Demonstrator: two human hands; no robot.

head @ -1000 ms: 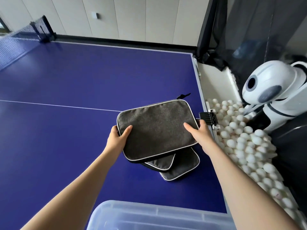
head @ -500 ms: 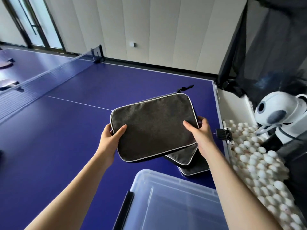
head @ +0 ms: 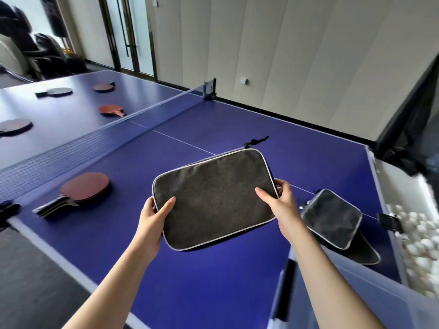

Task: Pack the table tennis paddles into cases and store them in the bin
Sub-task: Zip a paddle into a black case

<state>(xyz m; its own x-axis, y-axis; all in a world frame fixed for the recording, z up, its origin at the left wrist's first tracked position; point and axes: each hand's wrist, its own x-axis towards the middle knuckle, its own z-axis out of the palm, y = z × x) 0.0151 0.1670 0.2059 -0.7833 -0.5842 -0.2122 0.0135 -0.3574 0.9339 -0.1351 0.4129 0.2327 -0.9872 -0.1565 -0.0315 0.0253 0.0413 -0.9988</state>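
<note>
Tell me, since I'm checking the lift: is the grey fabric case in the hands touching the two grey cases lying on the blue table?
Apart. The head view shows the held grey fabric case separated from the two grey cases by bare blue table.

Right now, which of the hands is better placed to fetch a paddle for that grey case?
Probably the left hand: the stacked paddles lie on its side of the table. The right hand can keep gripping the grey case.

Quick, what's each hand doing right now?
Left hand: holding the gray case by its left edge.
Right hand: holding the same case's right edge.
</note>
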